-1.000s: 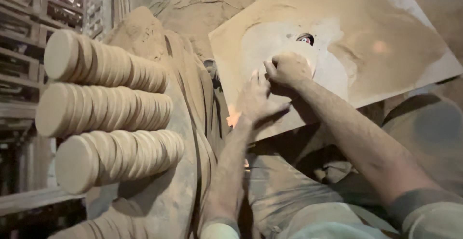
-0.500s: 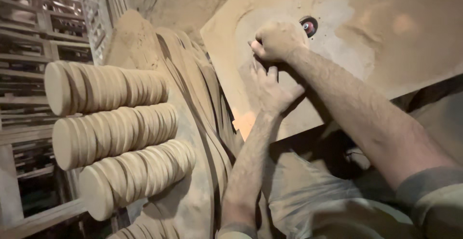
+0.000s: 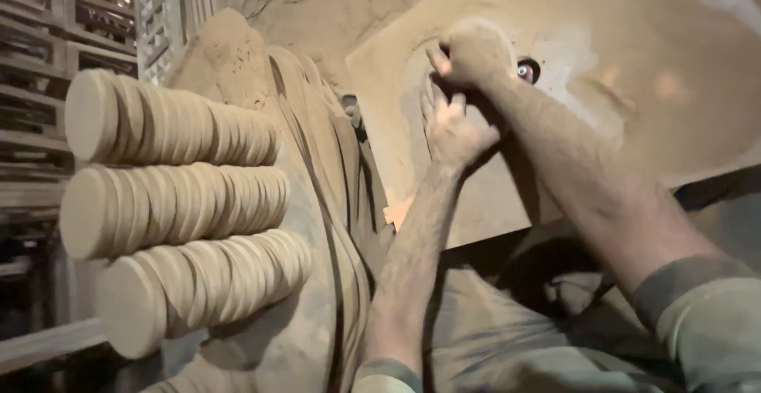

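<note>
Dusty brown board (image 3: 634, 123) fills the top. On it, the right hand (image 3: 474, 56) is curled tight on a round wooden disc (image 3: 464, 32). Just below, the left hand (image 3: 452, 127) lies open, fingers spread. Three rows of discs (image 3: 182, 203) are stacked at left.

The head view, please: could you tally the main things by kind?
Rows of stacked tan discs: 3
Dusty work board: 1
Small round hole fitting in the board: 1
Hands, left and right: 2
Total: 7
</note>
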